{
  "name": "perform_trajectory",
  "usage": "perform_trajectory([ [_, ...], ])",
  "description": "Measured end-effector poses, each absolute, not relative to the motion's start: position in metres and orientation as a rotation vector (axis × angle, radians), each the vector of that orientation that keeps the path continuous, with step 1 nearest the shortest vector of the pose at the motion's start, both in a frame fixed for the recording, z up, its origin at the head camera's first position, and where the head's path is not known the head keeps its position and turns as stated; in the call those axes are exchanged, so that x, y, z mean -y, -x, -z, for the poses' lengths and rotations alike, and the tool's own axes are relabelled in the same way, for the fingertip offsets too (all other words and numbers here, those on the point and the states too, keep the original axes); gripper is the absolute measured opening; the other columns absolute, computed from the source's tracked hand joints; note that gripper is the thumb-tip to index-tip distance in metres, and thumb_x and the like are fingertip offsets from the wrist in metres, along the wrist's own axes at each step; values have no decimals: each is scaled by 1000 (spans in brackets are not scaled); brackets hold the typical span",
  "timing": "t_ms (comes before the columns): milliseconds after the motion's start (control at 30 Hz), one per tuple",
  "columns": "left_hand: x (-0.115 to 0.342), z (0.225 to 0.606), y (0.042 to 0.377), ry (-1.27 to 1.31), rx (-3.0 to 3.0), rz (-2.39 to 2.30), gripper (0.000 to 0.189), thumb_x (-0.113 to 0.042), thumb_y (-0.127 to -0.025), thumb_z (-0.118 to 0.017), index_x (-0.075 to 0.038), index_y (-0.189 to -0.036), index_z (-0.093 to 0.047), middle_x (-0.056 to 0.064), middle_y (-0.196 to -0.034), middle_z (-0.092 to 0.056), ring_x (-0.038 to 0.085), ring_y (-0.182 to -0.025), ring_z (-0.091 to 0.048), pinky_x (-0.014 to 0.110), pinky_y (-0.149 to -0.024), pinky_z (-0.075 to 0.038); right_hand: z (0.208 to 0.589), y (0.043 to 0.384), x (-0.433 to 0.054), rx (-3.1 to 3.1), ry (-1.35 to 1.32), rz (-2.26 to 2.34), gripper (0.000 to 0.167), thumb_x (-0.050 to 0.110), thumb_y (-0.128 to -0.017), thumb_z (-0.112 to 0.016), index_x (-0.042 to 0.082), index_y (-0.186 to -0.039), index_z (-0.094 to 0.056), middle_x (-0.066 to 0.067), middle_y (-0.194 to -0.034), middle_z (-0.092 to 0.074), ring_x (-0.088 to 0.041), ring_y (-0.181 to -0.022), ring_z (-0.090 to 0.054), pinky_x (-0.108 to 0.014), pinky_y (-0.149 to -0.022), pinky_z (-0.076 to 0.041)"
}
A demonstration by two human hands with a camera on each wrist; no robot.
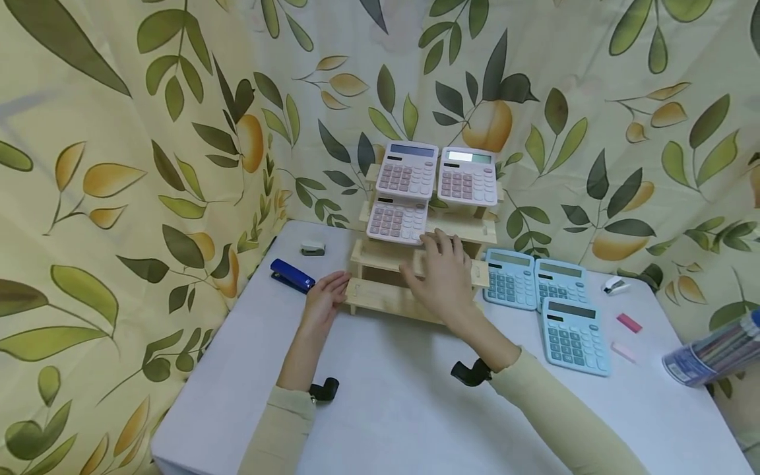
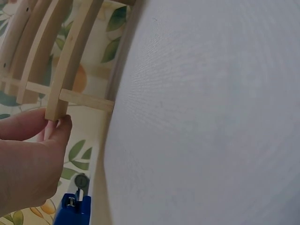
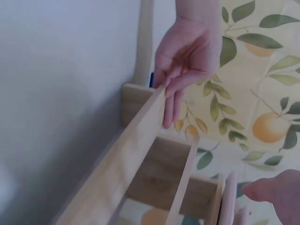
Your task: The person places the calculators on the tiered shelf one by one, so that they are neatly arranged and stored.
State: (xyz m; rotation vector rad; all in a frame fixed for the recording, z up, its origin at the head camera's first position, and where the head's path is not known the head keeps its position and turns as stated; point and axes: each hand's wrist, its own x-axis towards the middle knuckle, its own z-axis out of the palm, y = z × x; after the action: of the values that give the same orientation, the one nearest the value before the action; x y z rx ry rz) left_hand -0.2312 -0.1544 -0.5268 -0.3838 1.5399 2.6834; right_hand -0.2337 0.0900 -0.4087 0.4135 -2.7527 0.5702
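Observation:
A stepped wooden rack (image 1: 380,295) stands on the table. My left hand (image 1: 323,303) pinches the left end of its lowest step between thumb and fingers, as the left wrist view shows close up (image 2: 33,159). Over the middle steps hovers my right hand (image 1: 442,277), fingers spread and loosely bent, fingertips near the corner of the lower pink calculator (image 1: 396,221). Only its thumb shows in the right wrist view, beside the edge of that calculator (image 3: 228,201). Two more pink calculators, left (image 1: 407,170) and right (image 1: 467,177), lean on the top step.
Right of the rack lie three blue calculators (image 1: 574,336). A blue stapler (image 1: 292,275) and a small green-and-white stapler (image 1: 313,249) sit on the left. Farther right are a small white item (image 1: 615,285), pink erasers (image 1: 629,322) and a tilted pen cup (image 1: 689,366). Patterned curtain (image 1: 196,165) surrounds the table.

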Motion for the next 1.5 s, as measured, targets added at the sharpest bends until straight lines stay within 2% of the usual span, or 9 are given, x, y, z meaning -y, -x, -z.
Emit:
perform_trajectory([
  [200, 155, 525, 231, 392, -1562, -2675, 65, 26, -88, -45, 8, -151, -44, 25, -151, -53, 32, -144, -48, 35, -118, -43, 414, 222, -123, 2701, -406, -633, 71, 46, -94, -71, 4, -148, -51, -22, -159, -40, -54, -149, -27, -76, -115, -25],
  [533, 155, 527, 230, 386, -1542, -2675, 67, 28, -88, -44, 8, -152, -43, 25, -152, -51, 32, -145, -47, 34, -117, -43, 422, 208, -172, 2612, -393, -611, 63, 36, -91, -78, -1, -137, -58, -26, -154, -45, -51, -142, -39, -76, -111, -30],
  [867, 157, 524, 229, 370, -1528, -2667, 66, 26, -89, -45, 7, -153, -41, 25, -153, -50, 31, -146, -46, 34, -118, -41, 441, 201, -206, 2568, -384, -613, 58, 28, -88, -80, -5, -131, -62, -27, -151, -47, -51, -140, -40, -76, -110, -32],
  [1100, 154, 524, 229, 386, -1519, -2667, 66, 27, -89, -44, 8, -153, -40, 26, -153, -49, 32, -146, -46, 35, -118, -42, 453, 194, -230, 2594, -322, -567, 55, 25, -86, -82, -4, -129, -63, -29, -148, -48, -53, -137, -42, -81, -103, -33],
  [1500, 156, 525, 229, 383, -1526, -2661, 67, 26, -89, -45, 6, -153, -42, 24, -154, -50, 31, -146, -46, 35, -118, -41, 475, 187, -269, 2695, -189, -541, 59, 27, -89, -79, -7, -133, -59, -34, -151, -41, -57, -140, -35, -81, -109, -26],
])
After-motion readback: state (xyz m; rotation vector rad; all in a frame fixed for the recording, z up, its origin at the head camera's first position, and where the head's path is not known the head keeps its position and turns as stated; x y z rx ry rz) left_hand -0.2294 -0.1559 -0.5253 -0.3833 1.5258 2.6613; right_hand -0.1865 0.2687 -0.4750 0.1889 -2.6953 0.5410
